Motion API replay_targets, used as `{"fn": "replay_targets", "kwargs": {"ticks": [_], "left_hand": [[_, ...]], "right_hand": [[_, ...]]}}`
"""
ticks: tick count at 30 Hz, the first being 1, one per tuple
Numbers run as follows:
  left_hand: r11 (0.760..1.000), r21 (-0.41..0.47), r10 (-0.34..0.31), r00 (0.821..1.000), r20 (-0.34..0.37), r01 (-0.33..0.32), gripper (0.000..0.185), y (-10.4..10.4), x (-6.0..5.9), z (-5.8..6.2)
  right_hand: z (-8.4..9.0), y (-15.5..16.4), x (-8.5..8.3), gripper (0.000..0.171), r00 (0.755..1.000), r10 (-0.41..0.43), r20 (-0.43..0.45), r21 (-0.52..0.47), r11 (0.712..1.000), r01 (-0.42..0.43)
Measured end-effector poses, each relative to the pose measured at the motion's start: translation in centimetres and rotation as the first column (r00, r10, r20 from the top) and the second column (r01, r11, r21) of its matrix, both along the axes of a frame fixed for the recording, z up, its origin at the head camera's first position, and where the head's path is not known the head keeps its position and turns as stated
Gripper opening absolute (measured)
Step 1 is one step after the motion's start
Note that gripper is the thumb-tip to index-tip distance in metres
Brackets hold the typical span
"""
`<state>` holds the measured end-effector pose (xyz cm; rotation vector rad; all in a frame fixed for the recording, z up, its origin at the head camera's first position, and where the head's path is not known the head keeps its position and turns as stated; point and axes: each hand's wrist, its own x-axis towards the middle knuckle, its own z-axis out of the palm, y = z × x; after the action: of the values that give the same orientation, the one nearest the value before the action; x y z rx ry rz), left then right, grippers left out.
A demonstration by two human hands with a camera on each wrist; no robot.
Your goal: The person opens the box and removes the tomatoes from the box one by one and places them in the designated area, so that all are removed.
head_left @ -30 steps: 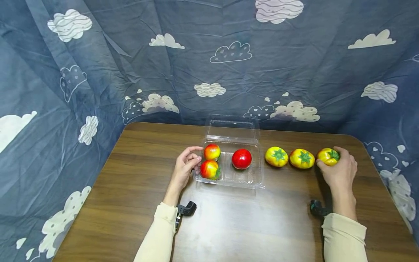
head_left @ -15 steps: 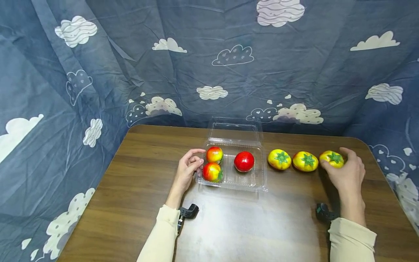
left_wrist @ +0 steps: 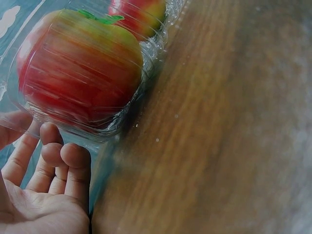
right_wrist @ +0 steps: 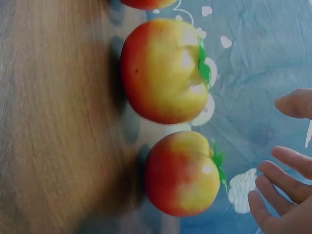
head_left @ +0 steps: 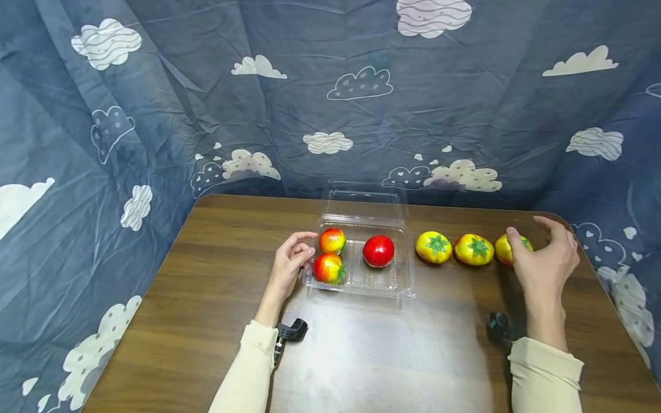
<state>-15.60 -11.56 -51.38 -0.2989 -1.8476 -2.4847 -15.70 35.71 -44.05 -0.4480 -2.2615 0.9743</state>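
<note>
A clear plastic clamshell box [head_left: 382, 287] stands with its lid raised at the back. Inside, two red-and-yellow toy tomatoes [head_left: 329, 268] sit on the left and a redder one [head_left: 378, 250] on the right. My left hand [head_left: 286, 264] pinches the box's left rim; in the left wrist view its fingers lie against the plastic edge below a tomato [left_wrist: 80, 68]. To the right of the box three tomatoes stand in a row. Over the rightmost tomato [right_wrist: 183, 173] my right hand [head_left: 547, 261] hovers with fingers spread, holding nothing, and partly hides it in the head view.
The other two tomatoes in the row, the left one [head_left: 434, 247] and the middle one [head_left: 474, 249], lie close together, stems up. The wooden table [head_left: 222, 275] ends at a blue cloud-print curtain [head_left: 361, 126] behind and at the sides.
My right hand has let go of the rightmost tomato and risen off it, its fingers spreading. The left hand stays at the box rim. The head view shifts slightly.
</note>
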Motion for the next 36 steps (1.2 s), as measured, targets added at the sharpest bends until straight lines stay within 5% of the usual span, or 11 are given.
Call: {"fn": "replay_targets", "kwargs": {"ticks": [16,23,36], "left_hand": [[1.000,-0.011,0.008,1.000,-0.012,-0.008,0.036,-0.7,0.0,0.6],[1.000,-0.026,0.003,1.000,0.014,-0.002,0.035,-0.3,0.7,0.1],[1.000,0.012,-0.019,1.000,0.001,0.019,0.035,0.3,0.7,-0.1]], "right_hand": [[1.6,-5.7,-0.9,0.056,0.973,0.222,-0.065,0.089,0.972,-0.216],[0.9,-7.5,0.0,0.057,0.955,0.296,-0.002,0.120,0.948,-0.294],[-0.2,-11.8,0.3,0.055,0.890,0.453,-0.052,0.201,0.878,-0.435]]}}
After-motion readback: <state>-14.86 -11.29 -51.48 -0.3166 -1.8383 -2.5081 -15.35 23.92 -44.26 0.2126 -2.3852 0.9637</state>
